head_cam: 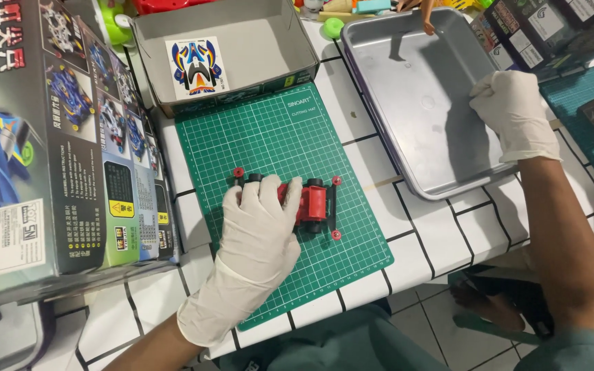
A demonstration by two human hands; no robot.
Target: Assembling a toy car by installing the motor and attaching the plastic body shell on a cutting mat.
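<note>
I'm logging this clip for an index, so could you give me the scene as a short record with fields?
Left hand: gloved left hand pressed flat on a red toy car
Right hand: gloved right hand gripping the rim of an empty metal tray
Car rests on: green cutting mat
Surface: white tiled table
Behind the mat: open grey box holding a sticker sheet
Far left: large printed toy box
</note>
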